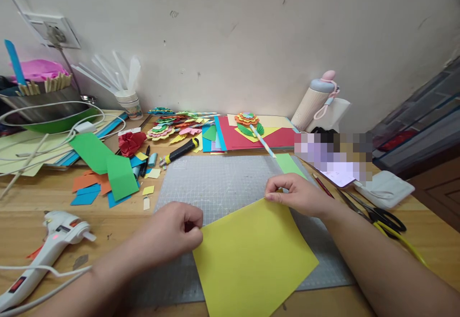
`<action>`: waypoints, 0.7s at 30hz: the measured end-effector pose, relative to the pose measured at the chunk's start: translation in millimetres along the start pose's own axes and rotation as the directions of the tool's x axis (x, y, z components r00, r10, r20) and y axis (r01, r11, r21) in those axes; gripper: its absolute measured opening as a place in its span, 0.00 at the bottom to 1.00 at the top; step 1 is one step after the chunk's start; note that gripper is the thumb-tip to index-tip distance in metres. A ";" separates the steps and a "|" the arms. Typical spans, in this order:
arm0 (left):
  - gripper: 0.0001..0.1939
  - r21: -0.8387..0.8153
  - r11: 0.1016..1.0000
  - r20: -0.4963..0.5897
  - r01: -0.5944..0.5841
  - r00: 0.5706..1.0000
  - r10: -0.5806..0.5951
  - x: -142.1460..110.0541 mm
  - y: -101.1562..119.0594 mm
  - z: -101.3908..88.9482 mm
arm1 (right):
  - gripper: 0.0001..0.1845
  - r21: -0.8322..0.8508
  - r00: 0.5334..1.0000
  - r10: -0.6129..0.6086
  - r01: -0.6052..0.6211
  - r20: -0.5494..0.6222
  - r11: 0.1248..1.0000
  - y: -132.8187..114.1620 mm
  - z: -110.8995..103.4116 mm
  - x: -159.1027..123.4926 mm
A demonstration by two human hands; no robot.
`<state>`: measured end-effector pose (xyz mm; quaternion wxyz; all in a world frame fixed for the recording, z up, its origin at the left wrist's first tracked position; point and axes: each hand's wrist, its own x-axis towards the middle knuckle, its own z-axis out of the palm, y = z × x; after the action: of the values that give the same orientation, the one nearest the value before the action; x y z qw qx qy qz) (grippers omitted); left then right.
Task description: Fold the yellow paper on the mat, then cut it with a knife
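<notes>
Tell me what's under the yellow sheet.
The gray cutting mat runs beneath the yellow sheet, with the wooden table showing past the mat's near edge. Anything else directly under the sheet is covered and cannot be seen.

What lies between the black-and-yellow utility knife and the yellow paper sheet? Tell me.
In the head view, a bare stretch of the gray gridded cutting mat lies between the utility knife and the yellow paper sheet.

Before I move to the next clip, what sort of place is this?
Probably a paper-craft worktable against a wall: there's a gray cutting mat under the yellow sheet, a white glue gun at the left, and layered paper flowers at the back.
</notes>
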<state>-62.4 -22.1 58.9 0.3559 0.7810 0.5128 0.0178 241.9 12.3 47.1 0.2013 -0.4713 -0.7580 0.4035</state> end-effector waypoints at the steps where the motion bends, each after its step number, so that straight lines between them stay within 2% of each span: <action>1: 0.05 0.003 1.000 -0.001 -0.005 1.000 0.005 0.1 -1.8 0.7 | 0.14 0.005 1.000 0.002 -0.002 0.003 1.000 -0.3 0.2 0.1; 9: 0.06 0.030 1.000 -0.018 -0.003 1.000 0.003 1.1 -7.0 -0.3 | 0.12 0.057 1.000 0.024 -0.024 -0.012 0.998 3.8 4.5 1.7; 14: 0.06 0.070 0.992 -0.124 0.104 0.988 -0.095 0.8 -15.2 -11.8 | 0.15 0.120 0.986 0.071 -0.053 -0.153 0.991 20.6 -10.9 1.9; 17: 0.08 -0.097 0.987 -0.241 0.127 0.959 -0.147 3.9 -19.9 -13.5 | 0.17 0.157 0.969 0.098 -0.063 -0.228 0.986 24.7 -16.8 1.8; 19: 0.10 -0.268 0.962 -0.308 0.050 0.942 -0.135 6.7 -21.2 -9.4 | 0.17 0.173 0.965 0.109 -0.069 -0.239 0.983 22.1 -13.2 2.1; 21: 0.17 -0.395 0.918 -0.339 -0.025 0.933 -0.120 9.1 -21.4 -2.7 | 0.17 0.178 0.967 0.113 -0.072 -0.230 0.981 17.1 -4.7 2.6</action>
<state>-76.0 -8.5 45.5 0.4066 0.6644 0.5739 0.2528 253.4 20.5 36.1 0.3108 -0.5328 -0.6686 0.4153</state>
